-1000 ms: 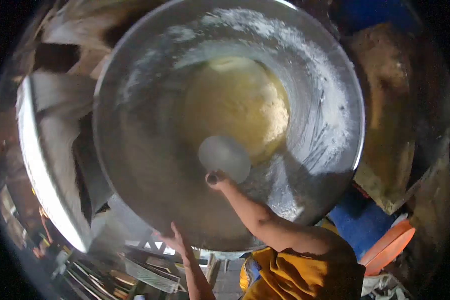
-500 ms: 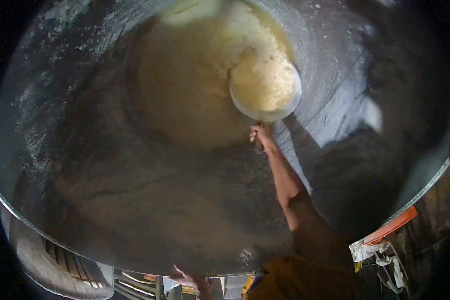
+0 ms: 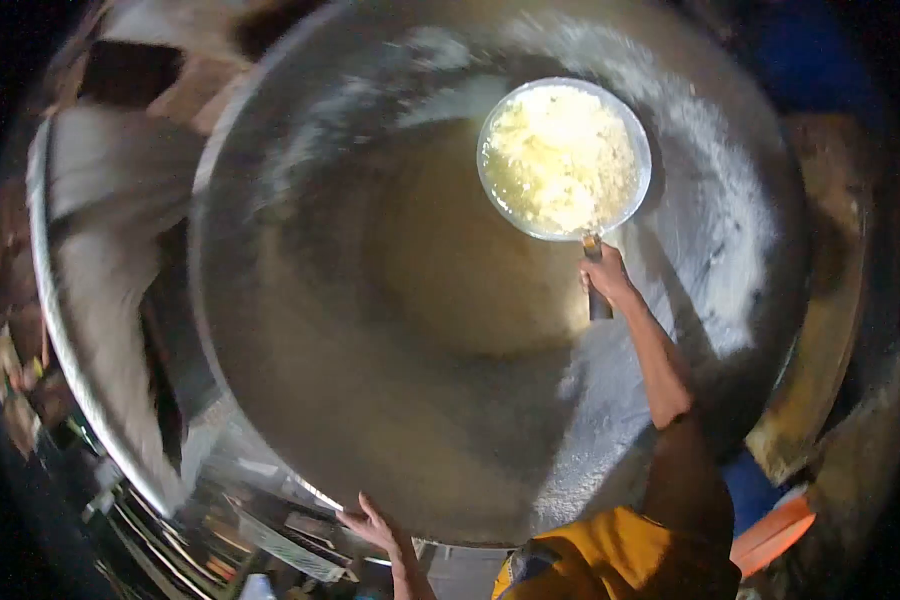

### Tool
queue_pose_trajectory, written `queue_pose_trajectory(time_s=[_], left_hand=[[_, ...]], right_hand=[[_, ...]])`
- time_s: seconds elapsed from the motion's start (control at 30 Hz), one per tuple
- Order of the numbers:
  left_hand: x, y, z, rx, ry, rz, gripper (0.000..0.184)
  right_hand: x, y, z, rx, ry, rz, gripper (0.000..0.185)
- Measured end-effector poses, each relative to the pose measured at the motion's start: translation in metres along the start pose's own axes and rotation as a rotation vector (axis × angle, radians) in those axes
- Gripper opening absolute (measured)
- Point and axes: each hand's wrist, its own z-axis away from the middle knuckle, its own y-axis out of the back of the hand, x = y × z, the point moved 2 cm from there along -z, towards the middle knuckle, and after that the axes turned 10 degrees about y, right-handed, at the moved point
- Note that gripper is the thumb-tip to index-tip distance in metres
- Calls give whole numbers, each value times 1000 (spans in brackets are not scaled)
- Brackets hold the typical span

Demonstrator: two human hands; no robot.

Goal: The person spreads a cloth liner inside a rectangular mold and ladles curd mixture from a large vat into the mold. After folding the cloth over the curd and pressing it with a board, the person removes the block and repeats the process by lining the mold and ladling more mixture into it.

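Note:
My right hand is closed round the dark handle of a round pan filled with pale yellow, lumpy food. The pan is held over the inside of a very large metal vat, whose wall carries white residue. Lower in the vat lies a brownish-yellow mass, dim and partly behind the pan. At the vat's near rim, my left hand has its fingers apart and holds nothing; whether it touches the rim I cannot tell.
A grey cloth-like sheet with a pale curved edge is at the left. Slatted pieces lie at the lower left. An orange object and a blue one are at the lower right, near a brown sack-like shape.
The pan was first tilted low over the vat, then dipped into the yellow mass. It is now raised, full, and further up and right. The head view leaned in, then drew back.

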Motion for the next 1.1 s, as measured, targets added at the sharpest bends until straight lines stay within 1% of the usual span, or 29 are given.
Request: queue_pose_trajectory(time_s=[0.03,0.07,0.13,0.17,0.2,0.23,0.27,0.3,0.33,0.37,0.43,0.47,0.5,0.53,0.57,0.6,0.63,0.67,0.7,0.73,0.77,0.8,0.87,0.9,0.93,0.97,1.03,1.07,1.1], left_hand=[[-5,4,1,-92,21,80,42],[-7,6,-6,-109,-102,85,48],[7,10,19,-69,-129,103,52],[3,13,24,-112,-105,228,53],[-14,21,28,-149,-77,354,53],[-49,25,25,-61,-191,299,47],[-45,37,44,-56,-118,318,51],[-65,37,46,-40,-172,304,53],[-78,55,55,17,-185,284,54],[-102,74,63,57,-141,260,57],[-150,113,78,172,-50,537,64],[-180,129,97,239,-7,676,67],[-209,149,122,345,63,803,69],[-216,159,135,421,121,994,68],[-244,181,172,552,186,1200,68],[-269,206,200,668,255,1391,67],[-310,218,215,678,284,1563,83],[-322,237,232,691,302,1785,85],[-336,273,263,778,294,2047,86],[-329,299,277,744,270,2259,88],[-299,324,290,724,246,2257,89],[-305,331,290,637,83,2349,85],[-358,345,300,433,-247,2489,79],[-395,299,285,561,41,2060,68],[-432,252,269,585,415,1404,59],[-467,209,255,544,673,960,51],[-460,209,262,606,543,1190,46],[-445,226,274,739,515,1247,41],[-430,244,287,873,477,1294,35]], right_hand=[[-20,-9,13,-57,27,43,18],[-42,-16,23,-109,41,91,17],[-84,-35,69,-224,107,198,15],[-91,-40,84,-289,149,271,25],[-111,-55,114,-351,188,332,29],[-131,-69,145,-416,198,370,28],[-141,-83,173,-483,171,395,26],[-140,-91,194,-528,137,411,25],[-151,-111,217,-624,136,467,22],[-151,-129,243,-728,125,502,20],[-150,-169,300,-891,105,640,17],[-149,-179,337,-952,99,685,8],[-146,-191,376,-1051,89,816,8],[-152,-188,403,-1058,92,870,8],[-138,-191,448,-1169,83,918,8],[-134,-206,499,-1248,27,1014,8],[-116,-217,536,-1355,0,1049,9],[-103,-233,565,-1468,-32,1080,11],[-80,-271,626,-1569,-94,1209,10],[-68,-281,666,-1587,-177,1259,9],[-84,-287,711,-1633,-198,1286,10],[-68,-302,745,-1716,-226,1364,9],[-3,-322,823,-1843,-296,1525,8],[29,-331,855,-1923,-329,1584,8],[56,-340,880,-1995,-374,1635,9],[81,-349,909,-2079,-334,1640,9],[140,-337,948,-2322,-189,1586,10],[174,-339,960,-2466,-102,1523,11],[204,-342,969,-2384,-334,1602,12]])
